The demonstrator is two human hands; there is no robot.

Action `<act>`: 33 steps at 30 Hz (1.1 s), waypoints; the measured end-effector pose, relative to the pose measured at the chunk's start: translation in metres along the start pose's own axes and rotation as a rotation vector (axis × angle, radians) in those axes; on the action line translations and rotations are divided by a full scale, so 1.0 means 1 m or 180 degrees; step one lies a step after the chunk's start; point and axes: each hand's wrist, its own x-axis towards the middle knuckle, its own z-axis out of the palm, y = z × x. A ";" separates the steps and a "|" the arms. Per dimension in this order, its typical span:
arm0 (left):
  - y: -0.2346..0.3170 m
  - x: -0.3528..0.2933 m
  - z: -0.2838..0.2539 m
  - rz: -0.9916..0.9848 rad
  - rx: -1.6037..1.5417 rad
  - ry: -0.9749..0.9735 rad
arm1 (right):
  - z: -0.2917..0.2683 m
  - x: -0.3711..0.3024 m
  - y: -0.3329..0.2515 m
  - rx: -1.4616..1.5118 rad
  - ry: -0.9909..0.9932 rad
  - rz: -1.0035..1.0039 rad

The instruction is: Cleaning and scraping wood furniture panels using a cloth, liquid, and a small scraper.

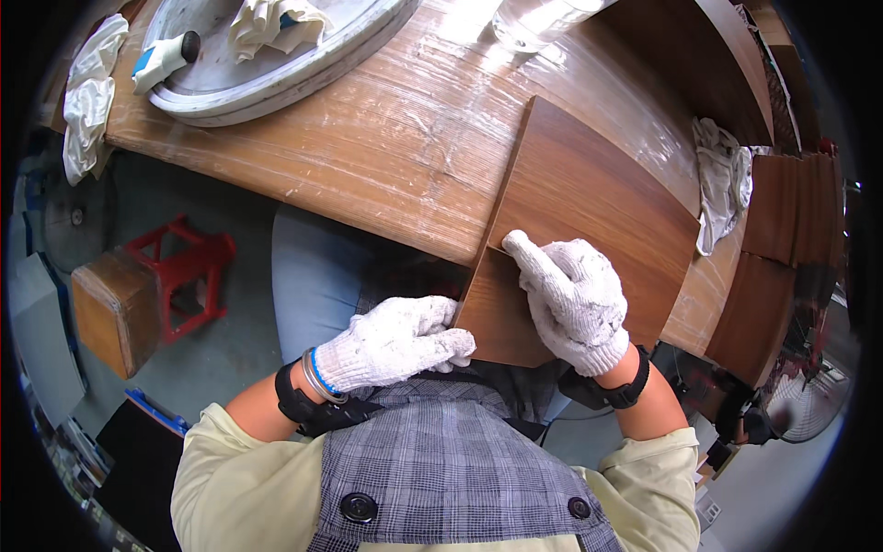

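A brown wood-grain board (598, 184) lies at a slant over the table's near edge, its near end reaching toward my body. My left hand (391, 345), in a white knit glove, grips the board's left edge close to the near corner, thumb and fingers around it. On the board's top face rests my gloved right hand (579, 299). One digit stretches toward the left edge, touching the surface beside a thin line across the grain, while the other fingers curl under. Whatever those curled fingers hold, if anything, is hidden.
The film-covered wooden table (386, 175) carries a round grey turntable (267, 92) with a cloth and a brush-like tool (166, 63). A clear glass (543, 20) stands at the back. Stacked brown panels (777, 221) and a white glove (722, 179) sit right; a red stool (193, 276) stands left.
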 end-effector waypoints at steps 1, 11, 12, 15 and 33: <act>0.000 0.000 0.000 -0.0008 -0.0005 0.0005 | 0.001 0.001 0.000 0.0160 0.0165 0.0081; 0.004 -0.001 0.001 -0.0103 -0.0036 0.0019 | 0.000 0.001 0.000 0.0001 0.0009 0.0083; 0.004 -0.001 0.001 -0.0076 -0.0073 0.0021 | -0.001 0.001 0.000 0.0000 0.0014 0.0084; 0.005 0.000 0.002 -0.0180 -0.0088 0.0080 | -0.002 0.001 0.001 0.0073 -0.0072 0.0007; -0.018 -0.009 -0.013 0.0463 -0.0794 0.0122 | 0.001 -0.016 -0.014 -0.0242 -0.0559 -0.0625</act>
